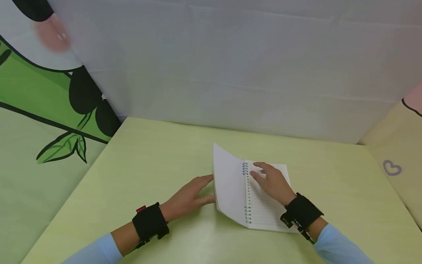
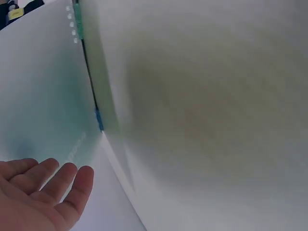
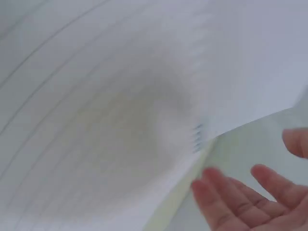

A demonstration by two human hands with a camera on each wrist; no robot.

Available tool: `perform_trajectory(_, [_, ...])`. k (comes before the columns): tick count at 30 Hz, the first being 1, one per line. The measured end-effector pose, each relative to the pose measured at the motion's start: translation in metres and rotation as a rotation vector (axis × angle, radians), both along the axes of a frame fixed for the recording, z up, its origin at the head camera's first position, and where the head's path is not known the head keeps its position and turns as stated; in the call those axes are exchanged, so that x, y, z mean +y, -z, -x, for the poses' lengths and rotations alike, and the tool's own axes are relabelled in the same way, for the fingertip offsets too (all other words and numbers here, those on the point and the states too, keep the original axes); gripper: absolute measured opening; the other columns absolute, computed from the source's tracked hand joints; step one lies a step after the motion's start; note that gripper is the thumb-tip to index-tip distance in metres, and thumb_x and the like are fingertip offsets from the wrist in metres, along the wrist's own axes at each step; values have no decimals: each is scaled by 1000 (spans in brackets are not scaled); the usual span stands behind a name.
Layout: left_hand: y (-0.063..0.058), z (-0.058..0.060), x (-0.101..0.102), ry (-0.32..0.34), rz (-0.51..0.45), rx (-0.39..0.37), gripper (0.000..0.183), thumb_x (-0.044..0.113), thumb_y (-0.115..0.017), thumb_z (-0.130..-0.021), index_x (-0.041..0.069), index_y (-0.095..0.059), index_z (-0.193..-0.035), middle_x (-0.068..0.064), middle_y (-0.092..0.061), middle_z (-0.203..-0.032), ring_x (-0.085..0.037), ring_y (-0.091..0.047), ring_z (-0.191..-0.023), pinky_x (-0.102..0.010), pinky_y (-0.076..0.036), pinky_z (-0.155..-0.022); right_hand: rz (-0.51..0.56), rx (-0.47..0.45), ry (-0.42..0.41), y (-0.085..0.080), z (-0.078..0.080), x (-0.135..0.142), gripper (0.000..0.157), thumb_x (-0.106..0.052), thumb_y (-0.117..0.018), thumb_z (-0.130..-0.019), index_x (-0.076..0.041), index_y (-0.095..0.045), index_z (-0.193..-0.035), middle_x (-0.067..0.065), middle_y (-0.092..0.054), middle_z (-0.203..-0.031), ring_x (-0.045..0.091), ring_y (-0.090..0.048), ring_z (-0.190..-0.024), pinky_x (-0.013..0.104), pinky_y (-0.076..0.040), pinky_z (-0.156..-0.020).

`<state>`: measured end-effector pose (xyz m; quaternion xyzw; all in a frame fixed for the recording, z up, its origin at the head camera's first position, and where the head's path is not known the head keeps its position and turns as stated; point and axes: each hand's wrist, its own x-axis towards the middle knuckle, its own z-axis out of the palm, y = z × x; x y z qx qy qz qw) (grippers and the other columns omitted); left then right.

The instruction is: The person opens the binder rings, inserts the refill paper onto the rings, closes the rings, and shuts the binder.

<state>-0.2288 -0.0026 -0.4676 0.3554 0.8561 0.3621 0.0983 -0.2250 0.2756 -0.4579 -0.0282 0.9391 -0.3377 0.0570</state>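
A spiral-bound notebook [image 1: 263,216] lies spread on the table, its ruled page facing up. Its cover [image 1: 229,187], plain white inside, stands tilted up on the left. My left hand [image 1: 189,196] is at that cover's outer edge, fingers extended and partly hidden behind it. In the left wrist view, the fingers [image 2: 79,190] lie by the cover's teal-tinted outer side. Over the upper part of the ruled page hovers my right hand [image 1: 273,185], holding nothing, its fingers loosely bent and spread near the spiral binding [image 1: 247,194].
The pale yellow-green table [image 1: 158,154] extends around the notebook. A white sheet wall [image 1: 230,73] rises along its back edge. Printed panels close off both sides, with a leaf drawing [image 1: 60,148] on the left and a heart [image 1: 392,168] on the right.
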Motion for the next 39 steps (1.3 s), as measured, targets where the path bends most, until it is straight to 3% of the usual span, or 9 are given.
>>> perform_trajectory(2, [-2,2,11,19,-18,-13,67,55,-48,-80,32,-23,-138,11,-33,-140,-9,-31,-128,-34,-29,-102,142,3,1,-17,0,-8,52,-48,-45,-86,-15,-45,-126,10,-55,-117,27,-58,-100,37,-46,-81])
perform_trajectory(5, [-5,2,29,52,-21,-22,71,56,-46,-80,26,-22,-140,6,-31,-142,-12,-30,-129,-35,-29,-103,327,-33,-2,-41,-1,-21,51,-51,-48,-84,-21,-44,-125,6,-59,-106,21,-62,-83,32,-49,-72])
perform_trajectory(8, [-8,2,48,85,-11,-26,76,59,-44,-79,19,-21,-140,3,-30,-142,-14,-30,-130,-36,-29,-102,407,-52,8,-56,-3,-28,53,-52,-52,-81,-24,-42,-125,5,-58,-104,20,-62,-75,33,-49,-70])
perform_trajectory(13, [-6,4,69,119,26,-50,81,65,-41,-77,18,-22,-140,5,-29,-142,-10,-30,-130,-33,-30,-102,370,-45,57,-66,-10,-28,53,-51,-55,-80,-25,-43,-124,4,-58,-103,18,-60,-69,31,-45,-68])
perform_trajectory(20, [1,8,80,131,87,-47,79,63,-41,-78,14,-28,-138,2,-35,-140,-10,-33,-128,-29,-31,-101,282,21,78,-69,-17,-16,48,-44,-53,-84,-18,-47,-124,8,-61,-98,20,-59,-65,30,-40,-62])
perform_trajectory(23, [6,10,84,140,119,20,78,61,-43,-78,11,-32,-136,-1,-40,-137,-13,-38,-125,-30,-33,-100,234,32,93,-72,-20,-9,48,-41,-54,-84,-16,-48,-124,6,-62,-95,20,-58,-64,29,-40,-60])
perform_trajectory(29, [12,7,91,141,271,151,73,61,-44,-79,13,-38,-133,0,-44,-134,-31,-37,-125,-46,-29,-100,160,39,117,-75,-30,11,45,-33,-54,-86,-13,-47,-126,7,-62,-92,13,-57,-60,28,-44,-59])
perform_trajectory(34, [10,4,95,154,362,222,71,60,-43,-80,14,-38,-133,2,-44,-134,-28,-36,-127,-49,-27,-99,121,71,122,-69,-36,30,48,-37,-54,-86,-11,-47,-126,9,-61,-88,14,-54,-56,27,-43,-56])
perform_trajectory(39, [9,4,97,188,455,325,68,58,-42,-82,16,-37,-134,2,-43,-135,-24,-35,-128,-47,-27,-100,69,113,168,-46,-36,51,49,-39,-54,-84,-12,-48,-125,5,-60,-84,14,-51,-52,36,-39,-50])
